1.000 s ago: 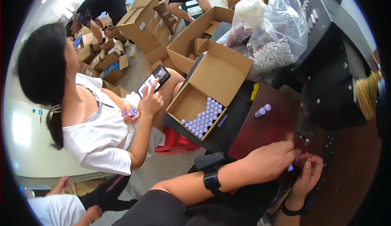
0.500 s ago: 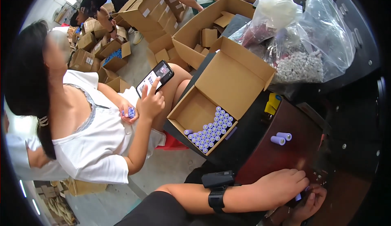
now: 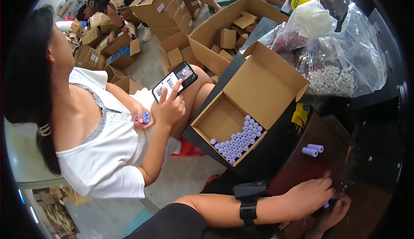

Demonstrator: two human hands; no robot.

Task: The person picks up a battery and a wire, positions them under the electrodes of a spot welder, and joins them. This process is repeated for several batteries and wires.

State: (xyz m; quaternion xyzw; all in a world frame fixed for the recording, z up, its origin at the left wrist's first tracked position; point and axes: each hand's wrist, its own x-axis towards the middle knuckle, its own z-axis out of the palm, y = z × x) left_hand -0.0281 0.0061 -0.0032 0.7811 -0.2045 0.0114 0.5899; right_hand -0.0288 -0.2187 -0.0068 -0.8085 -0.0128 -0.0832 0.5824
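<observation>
My left hand (image 3: 308,197) reaches over the dark red tabletop (image 3: 293,170), a black strap and small box on its wrist. Its fingers are bent and closed at a purple battery cell (image 3: 326,204), mostly covered by the hands. From the other side my right hand (image 3: 335,216) closes on the same cell, partly in shadow. Beyond my left hand, two purple cells (image 3: 312,150) lie side by side. An open cardboard box (image 3: 217,120) farther left holds several upright purple cells (image 3: 236,143) packed in its near right corner.
Beside the box a person in white (image 3: 103,153) touches a phone (image 3: 174,82) and holds small purple pieces (image 3: 143,118). Clear bags of small white parts (image 3: 330,80) and a yellow-black tool (image 3: 300,115) stand beyond the tabletop. Behind are a large carton (image 3: 207,40) and other people.
The whole view has shifted, so most things sit farther right in it. Both hands stay together at the cell. The seated person's head has turned away toward the far side.
</observation>
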